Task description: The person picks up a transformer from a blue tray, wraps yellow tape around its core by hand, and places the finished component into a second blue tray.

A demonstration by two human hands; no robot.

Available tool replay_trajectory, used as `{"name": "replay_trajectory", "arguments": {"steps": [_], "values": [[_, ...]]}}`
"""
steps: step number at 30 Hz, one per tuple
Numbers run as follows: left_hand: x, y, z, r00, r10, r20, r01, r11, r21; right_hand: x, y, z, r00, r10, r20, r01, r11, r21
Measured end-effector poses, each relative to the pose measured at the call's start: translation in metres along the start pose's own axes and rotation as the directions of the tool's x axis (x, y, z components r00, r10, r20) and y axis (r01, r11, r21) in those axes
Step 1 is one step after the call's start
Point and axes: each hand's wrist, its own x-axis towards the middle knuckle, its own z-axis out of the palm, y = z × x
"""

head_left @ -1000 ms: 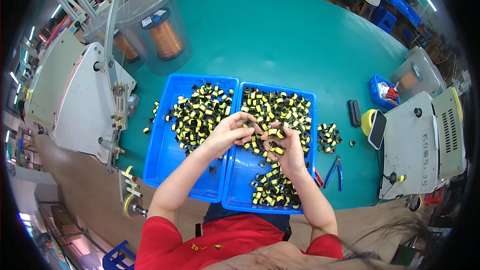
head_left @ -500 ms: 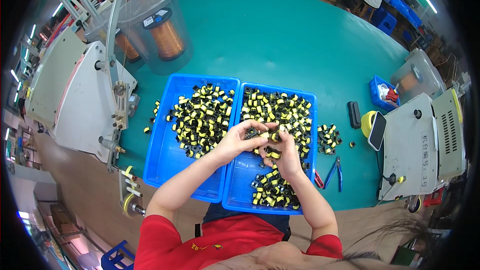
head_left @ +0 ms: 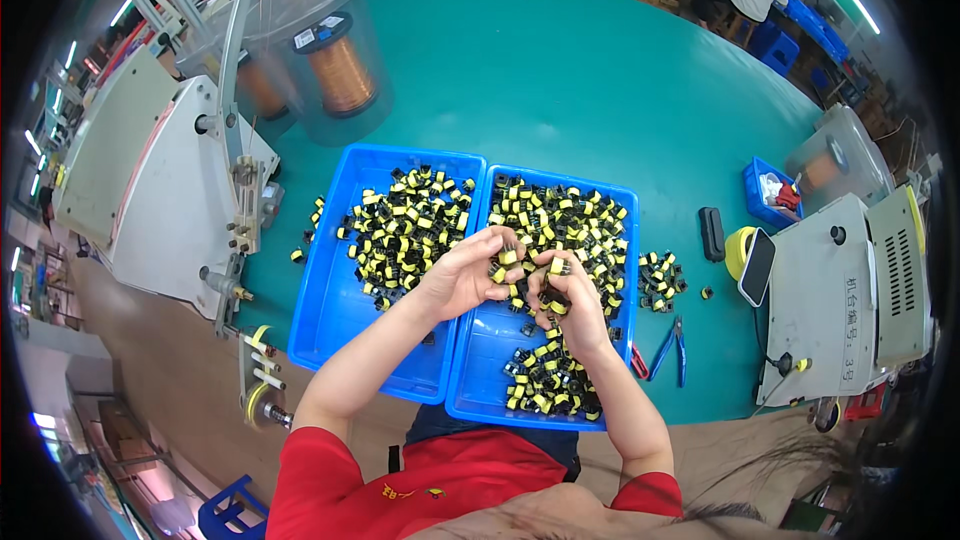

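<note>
Yellow-taped coil parts | left hand now pinches one; right hand closer, fingers curled round another | over right-hand blue tray

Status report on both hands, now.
Left hand and right hand together over right blue tray, both pinching small yellow-black parts. Nothing blocking.

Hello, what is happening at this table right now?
A person in a red shirt works with both hands over two blue trays on a green table. The left hand and the right hand meet above the right tray and hold a few small yellow and black parts between the fingers. Both trays are full of such parts; the left tray lies beside it. Blue-handled pliers lie to the right, untouched.
</note>
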Motion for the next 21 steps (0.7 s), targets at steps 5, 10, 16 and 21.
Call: {"name": "replay_trajectory", "arguments": {"steps": [5, 10, 16, 21], "values": [[-0.001, -0.006, -0.006, 0.999, 0.042, -0.030, -0.032, 0.957, 0.289, -0.001, -0.003, 0.003, 0.995, 0.054, 0.085, -0.051, 0.998, -0.031], [0.006, -0.012, 0.000, 0.942, 0.250, 0.226, -0.320, 0.460, 0.828, -0.004, -0.001, 0.004, 0.997, 0.063, 0.050, -0.055, 0.986, -0.155], [0.000, -0.006, 0.004, 0.994, 0.112, 0.004, -0.075, 0.637, 0.767, -0.003, -0.004, 0.004, 0.992, 0.099, 0.084, -0.082, 0.979, -0.186], [0.000, -0.003, 0.001, 0.992, 0.105, -0.071, -0.027, 0.718, 0.695, -0.004, -0.002, 0.010, 0.991, 0.129, 0.019, -0.129, 0.992, -0.004]]}}
